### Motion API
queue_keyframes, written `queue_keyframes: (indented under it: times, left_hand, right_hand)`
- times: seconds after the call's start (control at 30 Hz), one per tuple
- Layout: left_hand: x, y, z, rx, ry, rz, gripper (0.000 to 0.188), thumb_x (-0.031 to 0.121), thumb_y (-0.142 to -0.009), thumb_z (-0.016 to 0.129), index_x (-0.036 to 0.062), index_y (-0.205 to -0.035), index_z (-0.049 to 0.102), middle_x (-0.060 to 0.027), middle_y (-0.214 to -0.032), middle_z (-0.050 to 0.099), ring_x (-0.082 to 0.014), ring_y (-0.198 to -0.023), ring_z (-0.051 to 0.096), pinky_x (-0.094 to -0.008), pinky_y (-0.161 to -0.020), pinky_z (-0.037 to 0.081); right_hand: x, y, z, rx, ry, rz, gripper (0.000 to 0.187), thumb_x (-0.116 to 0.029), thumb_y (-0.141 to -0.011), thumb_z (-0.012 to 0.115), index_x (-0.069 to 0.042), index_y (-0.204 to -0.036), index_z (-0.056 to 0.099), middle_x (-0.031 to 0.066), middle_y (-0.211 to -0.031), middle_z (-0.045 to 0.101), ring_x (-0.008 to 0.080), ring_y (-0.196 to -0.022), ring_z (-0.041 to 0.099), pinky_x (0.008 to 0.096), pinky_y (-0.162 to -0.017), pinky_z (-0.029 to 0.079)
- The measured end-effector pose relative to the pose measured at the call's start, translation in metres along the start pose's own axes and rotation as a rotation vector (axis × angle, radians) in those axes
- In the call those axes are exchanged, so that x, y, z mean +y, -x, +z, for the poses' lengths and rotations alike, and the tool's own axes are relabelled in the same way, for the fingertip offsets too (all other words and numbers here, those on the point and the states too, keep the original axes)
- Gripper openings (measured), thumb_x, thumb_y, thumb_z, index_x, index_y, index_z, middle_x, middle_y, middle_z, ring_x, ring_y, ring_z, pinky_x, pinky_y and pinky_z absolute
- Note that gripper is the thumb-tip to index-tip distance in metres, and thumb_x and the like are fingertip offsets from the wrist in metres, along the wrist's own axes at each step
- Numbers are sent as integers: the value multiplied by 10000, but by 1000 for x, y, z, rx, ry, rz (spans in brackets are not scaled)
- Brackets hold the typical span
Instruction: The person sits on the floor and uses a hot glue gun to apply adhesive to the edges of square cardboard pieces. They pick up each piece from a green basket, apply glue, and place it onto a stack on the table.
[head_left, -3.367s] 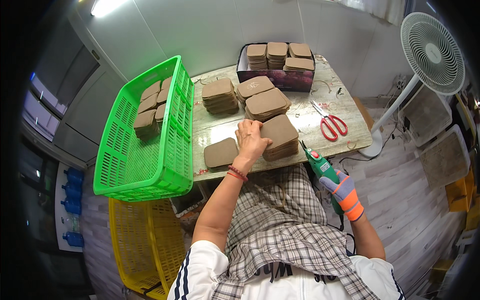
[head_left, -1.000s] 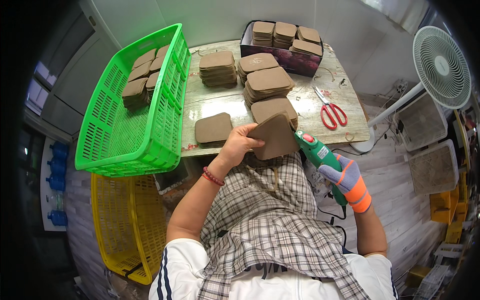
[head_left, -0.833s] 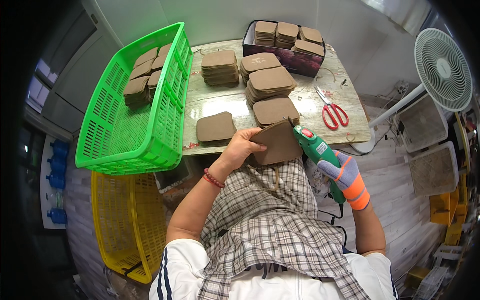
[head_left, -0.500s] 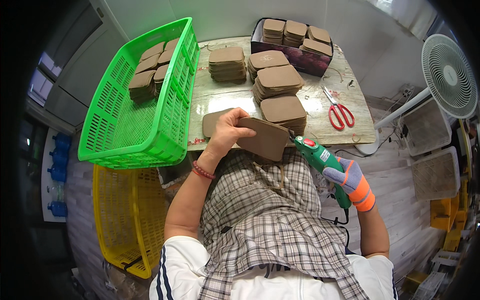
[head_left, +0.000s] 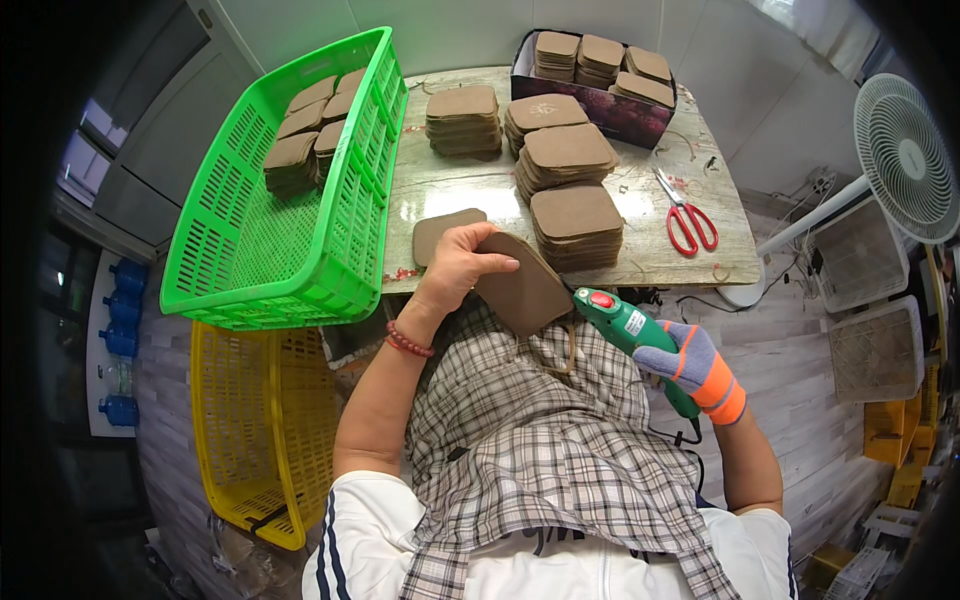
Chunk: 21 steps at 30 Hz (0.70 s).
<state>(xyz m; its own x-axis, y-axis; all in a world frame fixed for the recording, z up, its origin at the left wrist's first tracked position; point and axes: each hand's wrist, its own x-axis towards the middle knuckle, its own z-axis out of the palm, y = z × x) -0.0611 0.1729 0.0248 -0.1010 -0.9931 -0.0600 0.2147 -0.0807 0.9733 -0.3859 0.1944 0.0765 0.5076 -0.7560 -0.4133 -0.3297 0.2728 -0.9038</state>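
My left hand (head_left: 462, 268), bare with a red bead bracelet, pinches a brown rounded-square piece (head_left: 522, 290) by its upper left part. The piece hangs tilted over the near table edge. In a grey and orange glove, my right hand (head_left: 690, 370) grips a green corded handheld power tool (head_left: 630, 325) with a red button. The tool's tip meets the piece's right edge or lies very close to it; exact contact cannot be made out. Behind my left hand, another brown piece (head_left: 436, 232) lies flat on the table. Stacks of similar pieces (head_left: 576, 212) stand just beyond.
A green crate (head_left: 345, 250) with several stacks sits at the left, above a yellow crate (head_left: 240, 430). At the table's back, a dark box (head_left: 630, 125) holds more stacks. Red-handled scissors (head_left: 690, 228) lie on the table's right side. A white fan (head_left: 905, 160) stands beyond the right edge.
The held piece has turned clockwise, its right edge now slanting downward. The power tool has shifted slightly left and nearer to me. The whole view has moved a little.
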Motion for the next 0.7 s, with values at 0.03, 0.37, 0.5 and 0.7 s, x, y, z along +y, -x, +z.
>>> queue_keyframes:
  times: [0.03, 0.37, 0.5, 0.7]
  left_hand:
    - [-2, 0, 0, -18, -6, 0, 171, -48, -738, 708, -7, -890, 641, -30, -832, 667, -84, -712, 609, -228, -660, 509]
    - [5, 5, 16, -147, -129, -99, 169, -45, -737, 701, -12, -892, 642, -27, -840, 666, -78, -759, 608, -226, -709, 499]
    - [9, 4, 20, -203, -195, -147, 155, -38, -728, 708, -14, -867, 644, -20, -829, 659, -72, -758, 599, -224, -711, 490]
    - [19, 2, 24, -311, -316, -225, 178, -38, -710, 724, -1, -863, 640, 10, -791, 636, -60, -756, 579, -214, -707, 470]
  right_hand:
    - [-1, 0, 1, -2, -1, -6, 343, -283, -792, 741, -9, -947, 604, -1, -644, 566, 53, -510, 514, 199, -459, 425]
    - [2, -4, 7, 4, 14, 4, 346, -285, -792, 741, -12, -968, 622, -12, -641, 556, 42, -511, 495, 197, -462, 410]
    - [-1, -6, 10, 3, 5, -22, 346, -285, -793, 737, -11, -971, 624, -14, -631, 556, 42, -508, 489, 197, -467, 403]
    - [1, -9, 8, -22, 4, -34, 338, -284, -797, 731, -14, -969, 622, -15, -635, 559, 42, -514, 492, 198, -468, 397]
